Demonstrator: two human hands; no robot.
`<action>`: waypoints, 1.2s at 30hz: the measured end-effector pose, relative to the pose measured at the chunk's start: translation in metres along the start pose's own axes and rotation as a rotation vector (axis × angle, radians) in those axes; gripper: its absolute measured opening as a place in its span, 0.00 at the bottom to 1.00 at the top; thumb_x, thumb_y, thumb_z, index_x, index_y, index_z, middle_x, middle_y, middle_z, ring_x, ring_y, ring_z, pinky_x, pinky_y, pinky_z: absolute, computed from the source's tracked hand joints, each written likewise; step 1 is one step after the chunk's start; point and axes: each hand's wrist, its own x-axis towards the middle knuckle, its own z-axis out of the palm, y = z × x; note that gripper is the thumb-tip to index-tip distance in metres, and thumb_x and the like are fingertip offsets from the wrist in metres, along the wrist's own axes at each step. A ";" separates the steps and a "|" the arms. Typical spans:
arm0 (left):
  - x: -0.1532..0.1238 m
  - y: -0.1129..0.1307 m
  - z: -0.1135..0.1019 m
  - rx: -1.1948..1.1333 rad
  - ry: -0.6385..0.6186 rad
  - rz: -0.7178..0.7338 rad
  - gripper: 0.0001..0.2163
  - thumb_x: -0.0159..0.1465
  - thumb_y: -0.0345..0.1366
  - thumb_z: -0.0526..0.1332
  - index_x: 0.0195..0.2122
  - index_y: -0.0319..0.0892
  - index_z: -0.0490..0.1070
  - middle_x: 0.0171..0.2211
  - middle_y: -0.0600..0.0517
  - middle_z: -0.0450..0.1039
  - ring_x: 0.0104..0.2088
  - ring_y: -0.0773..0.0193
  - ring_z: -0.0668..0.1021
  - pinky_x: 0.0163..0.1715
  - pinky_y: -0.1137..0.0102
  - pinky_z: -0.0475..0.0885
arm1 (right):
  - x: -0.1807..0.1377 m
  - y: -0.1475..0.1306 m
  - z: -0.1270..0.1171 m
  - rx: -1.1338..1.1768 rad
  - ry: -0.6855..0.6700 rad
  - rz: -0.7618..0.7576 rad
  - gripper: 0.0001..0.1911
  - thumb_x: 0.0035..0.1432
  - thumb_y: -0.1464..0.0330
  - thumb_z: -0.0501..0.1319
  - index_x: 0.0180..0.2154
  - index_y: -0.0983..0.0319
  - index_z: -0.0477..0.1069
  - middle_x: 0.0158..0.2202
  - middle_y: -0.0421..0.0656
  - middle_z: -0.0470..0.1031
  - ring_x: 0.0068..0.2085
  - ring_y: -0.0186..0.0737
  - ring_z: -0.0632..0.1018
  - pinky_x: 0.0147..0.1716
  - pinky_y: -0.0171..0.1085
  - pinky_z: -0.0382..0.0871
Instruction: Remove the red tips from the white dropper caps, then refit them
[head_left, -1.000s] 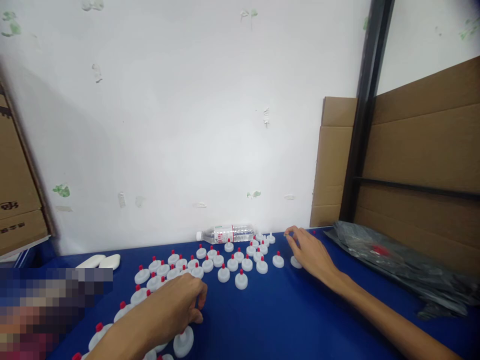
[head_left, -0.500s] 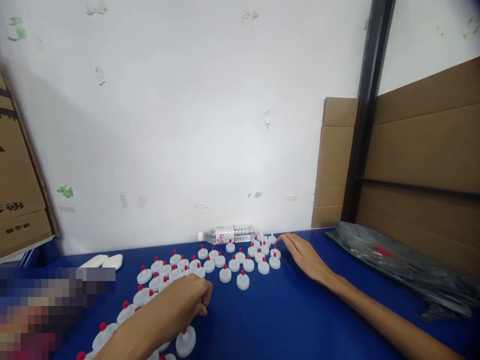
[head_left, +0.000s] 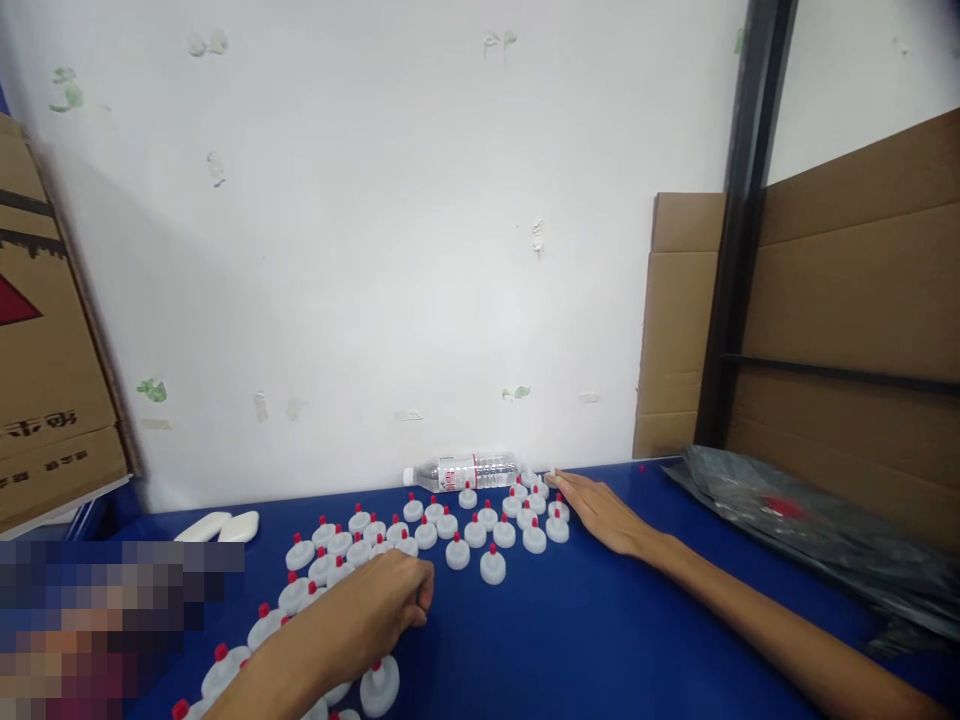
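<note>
Several white round caps with red tips point(head_left: 493, 565) stand spread over a blue table point(head_left: 600, 620). My right hand point(head_left: 600, 512) lies flat and open at the right edge of the far cluster, its fingers touching the caps there point(head_left: 556, 527). My left hand point(head_left: 375, 605) rests with curled fingers among the near caps, over one white cap point(head_left: 379, 684); I cannot see what the fingers hold.
A clear water bottle point(head_left: 465, 470) lies against the white wall. Two white oblong pieces point(head_left: 221, 525) sit at the left. A black plastic bag point(head_left: 810, 525) lies at the right before cardboard sheets point(head_left: 847, 300). A cardboard box point(head_left: 45, 380) stands left.
My right hand has swept leftward, pushing stray caps into the far cluster. My left hand has stayed among the near caps. The view shifted slightly.
</note>
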 end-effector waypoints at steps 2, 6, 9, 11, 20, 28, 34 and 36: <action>-0.002 0.002 -0.004 0.017 0.011 0.006 0.07 0.59 0.30 0.57 0.34 0.44 0.74 0.33 0.52 0.77 0.30 0.61 0.77 0.28 0.70 0.63 | -0.001 0.000 0.001 -0.004 0.033 -0.005 0.32 0.75 0.50 0.40 0.64 0.55 0.69 0.68 0.44 0.65 0.70 0.50 0.63 0.69 0.57 0.53; -0.003 0.007 -0.011 0.062 0.077 0.054 0.07 0.63 0.31 0.56 0.35 0.45 0.74 0.36 0.50 0.79 0.38 0.56 0.78 0.35 0.67 0.65 | -0.002 -0.002 -0.001 -0.022 0.147 -0.015 0.32 0.75 0.52 0.41 0.59 0.62 0.75 0.62 0.49 0.73 0.65 0.52 0.70 0.67 0.54 0.58; 0.000 0.007 -0.012 0.081 0.160 0.073 0.08 0.67 0.32 0.55 0.38 0.44 0.74 0.41 0.48 0.79 0.40 0.54 0.77 0.38 0.65 0.65 | -0.004 -0.006 -0.008 -0.028 0.282 -0.035 0.31 0.74 0.53 0.42 0.58 0.63 0.75 0.61 0.52 0.74 0.64 0.56 0.71 0.65 0.56 0.59; 0.003 0.006 -0.011 0.081 0.214 0.075 0.09 0.68 0.32 0.53 0.39 0.44 0.74 0.41 0.48 0.79 0.40 0.53 0.77 0.38 0.64 0.65 | -0.007 -0.012 -0.013 -0.012 0.372 -0.065 0.28 0.74 0.54 0.44 0.58 0.62 0.73 0.61 0.52 0.74 0.63 0.55 0.72 0.65 0.55 0.60; 0.012 0.006 -0.003 -0.194 0.381 0.116 0.15 0.71 0.42 0.53 0.48 0.47 0.78 0.46 0.49 0.81 0.41 0.55 0.79 0.42 0.64 0.70 | -0.050 -0.089 0.000 0.077 0.401 -0.421 0.09 0.71 0.59 0.58 0.41 0.57 0.72 0.41 0.45 0.80 0.41 0.43 0.81 0.42 0.40 0.76; 0.015 0.021 0.003 -0.771 0.226 0.167 0.18 0.62 0.51 0.62 0.39 0.40 0.78 0.35 0.48 0.82 0.32 0.61 0.78 0.34 0.67 0.71 | -0.083 -0.122 0.024 0.134 0.134 -0.773 0.10 0.70 0.64 0.62 0.49 0.55 0.62 0.48 0.45 0.78 0.48 0.40 0.81 0.46 0.35 0.76; 0.011 0.029 0.008 -0.805 0.108 0.162 0.22 0.61 0.55 0.63 0.42 0.40 0.77 0.36 0.46 0.81 0.35 0.58 0.79 0.19 0.75 0.62 | -0.085 -0.119 0.037 0.233 0.087 -0.523 0.18 0.64 0.61 0.68 0.50 0.53 0.62 0.44 0.39 0.77 0.41 0.38 0.81 0.42 0.35 0.76; 0.010 0.030 0.011 -0.786 0.108 0.184 0.21 0.63 0.54 0.62 0.41 0.40 0.79 0.33 0.49 0.79 0.29 0.64 0.75 0.20 0.75 0.63 | -0.084 -0.118 0.038 0.246 0.060 -0.469 0.19 0.63 0.62 0.69 0.50 0.54 0.64 0.44 0.39 0.77 0.42 0.39 0.80 0.43 0.36 0.76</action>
